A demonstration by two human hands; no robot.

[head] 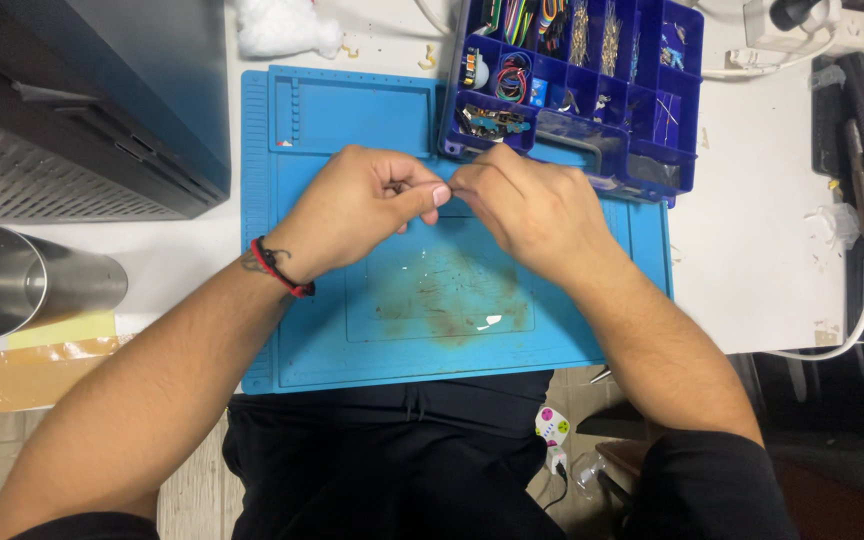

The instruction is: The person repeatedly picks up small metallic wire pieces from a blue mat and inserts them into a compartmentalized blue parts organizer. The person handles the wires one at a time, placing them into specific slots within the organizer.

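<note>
Silver metal is seen at the far left, where a shiny cup (22, 280) lies on its side on the white bench (762, 250), below a dark grey box (82, 100). Next, a blue mat (432, 340) is spread out on the bench. Over the mat, the left hand (352, 210) and the right hand (532, 210) are brought together until the fingertips touch. Both grips are pinched shut on something tiny between them, but it is too small to be made out. It is held right where the two hands meet, equally near to both. A red band (277, 268) is worn on the left wrist. Just behind the right hand, an open blue parts box (592, 70) is set, filled with small bits.
</note>
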